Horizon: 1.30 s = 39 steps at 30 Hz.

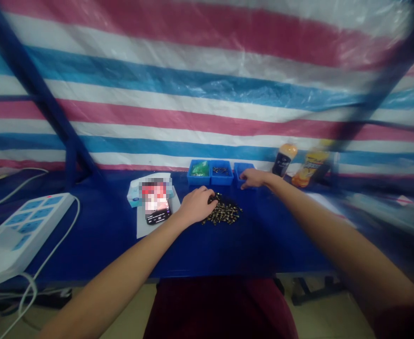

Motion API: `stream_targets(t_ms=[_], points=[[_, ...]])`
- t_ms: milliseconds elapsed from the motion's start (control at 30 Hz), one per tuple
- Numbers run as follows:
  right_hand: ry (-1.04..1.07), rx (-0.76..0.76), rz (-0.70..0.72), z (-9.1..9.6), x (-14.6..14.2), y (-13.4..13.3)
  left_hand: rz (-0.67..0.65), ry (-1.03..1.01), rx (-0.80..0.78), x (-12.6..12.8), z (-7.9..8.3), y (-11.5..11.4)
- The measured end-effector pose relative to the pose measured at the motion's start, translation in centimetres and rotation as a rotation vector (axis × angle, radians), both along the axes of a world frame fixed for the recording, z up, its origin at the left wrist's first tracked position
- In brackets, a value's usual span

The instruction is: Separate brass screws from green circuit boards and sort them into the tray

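A heap of small dark and brass-coloured parts [224,214] lies on the blue table [228,249]. My left hand [195,205] rests on the heap's left edge, fingers curled over some parts; what they hold is hidden. My right hand [253,178] reaches to the rightmost of three blue bins [244,168], its fingers bent at the bin's front rim. The middle bin [221,172] holds dark parts and the left bin [199,170] holds green ones.
A phone [156,207] lies on white paper left of the heap. A white power strip [19,230] with cables sits at far left. Two bottles [283,160] stand at back right. A striped tarp [207,84] hangs behind the table.
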State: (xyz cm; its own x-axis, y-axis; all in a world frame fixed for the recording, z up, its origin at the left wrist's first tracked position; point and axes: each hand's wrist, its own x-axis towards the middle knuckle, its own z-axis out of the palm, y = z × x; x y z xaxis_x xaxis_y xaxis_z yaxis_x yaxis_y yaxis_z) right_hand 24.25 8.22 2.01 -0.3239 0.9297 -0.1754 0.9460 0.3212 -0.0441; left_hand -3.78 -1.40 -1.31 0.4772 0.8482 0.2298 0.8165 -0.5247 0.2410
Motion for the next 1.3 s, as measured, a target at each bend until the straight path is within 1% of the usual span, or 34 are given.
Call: stream_targets(t_ms=[233, 400, 500, 633, 833, 967, 1067, 1200, 1300], points=[[0.078, -0.018, 0.034, 0.5, 0.6, -0.1, 0.007, -0.006, -0.004, 0.0, 0.0, 0.0], [0.186, -0.09, 0.045, 1.5, 1.2, -0.7, 0.006, -0.006, -0.01, 0.0, 0.1, 0.0], [0.247, -0.116, 0.027, 1.7, 1.5, -0.9, -0.004, -0.009, -0.002, 0.0, 0.1, 0.0], [0.318, -0.07, -0.002, 1.5, 1.7, -1.0, 0.0, -0.015, -0.009, -0.1, 0.1, 0.0], [0.367, 0.035, -0.046, 0.9, 1.7, -1.5, 0.006, -0.016, -0.017, 0.0, 0.4, -0.2], [0.363, 0.078, -0.056, 0.4, 1.6, -1.7, 0.002, -0.022, -0.023, -0.1, 0.4, -0.2], [0.328, 0.099, -0.031, 0.3, 1.6, -1.9, -0.001, -0.022, -0.02, -0.1, 0.4, -0.1], [0.24, 0.106, 0.035, 0.3, 1.2, -1.8, -0.003, -0.012, -0.02, -0.1, 0.2, 0.0], [0.153, 0.092, 0.048, 0.1, 0.5, -1.3, -0.004, -0.004, -0.021, -0.1, 0.1, 0.0]])
